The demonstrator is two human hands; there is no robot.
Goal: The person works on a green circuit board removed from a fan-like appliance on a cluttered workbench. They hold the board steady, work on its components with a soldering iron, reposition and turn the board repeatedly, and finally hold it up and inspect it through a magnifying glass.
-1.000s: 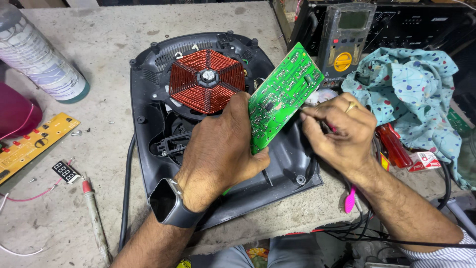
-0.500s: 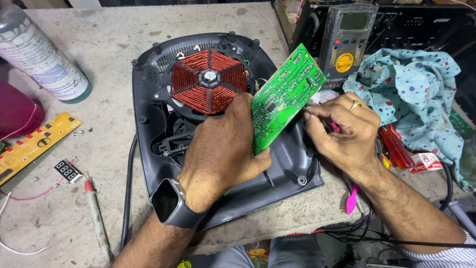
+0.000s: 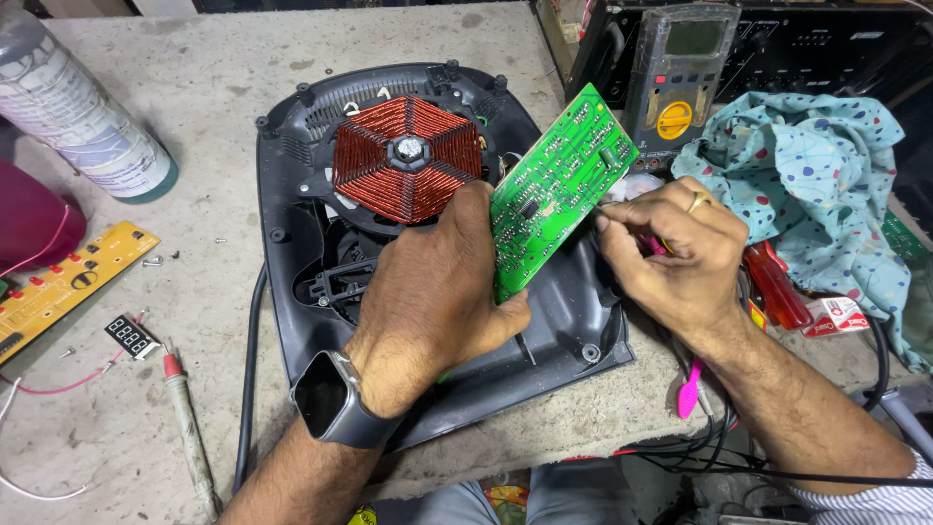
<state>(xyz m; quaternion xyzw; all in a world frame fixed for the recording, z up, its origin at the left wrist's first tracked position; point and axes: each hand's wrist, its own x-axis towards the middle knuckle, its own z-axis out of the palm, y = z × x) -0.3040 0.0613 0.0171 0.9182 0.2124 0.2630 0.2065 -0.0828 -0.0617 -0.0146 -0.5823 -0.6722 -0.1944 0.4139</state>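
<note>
My left hand (image 3: 432, 292) grips a green circuit board (image 3: 559, 185) by its lower end and holds it tilted up over the open black cooktop housing (image 3: 292, 233). A round copper coil (image 3: 406, 157) sits in the housing's upper half. My right hand (image 3: 671, 248) is closed at the board's right edge, pinching a thin tool or wire against it; a pink bit shows between the fingers, too hidden to identify. A dark watch is on my left wrist, a ring on my right hand.
A multimeter (image 3: 680, 73) stands behind the board. A spotted teal cloth (image 3: 816, 165) and red-handled screwdrivers (image 3: 773, 282) lie at right. A yellow button board (image 3: 63, 282), small digit display (image 3: 131, 335), test probe (image 3: 185, 418) and spray can (image 3: 73, 107) lie at left. A pink toothbrush (image 3: 688, 394) hangs off the bench edge.
Both hands and the board have stayed almost in place; my right hand's fingers have shifted slightly along the board's right edge.
</note>
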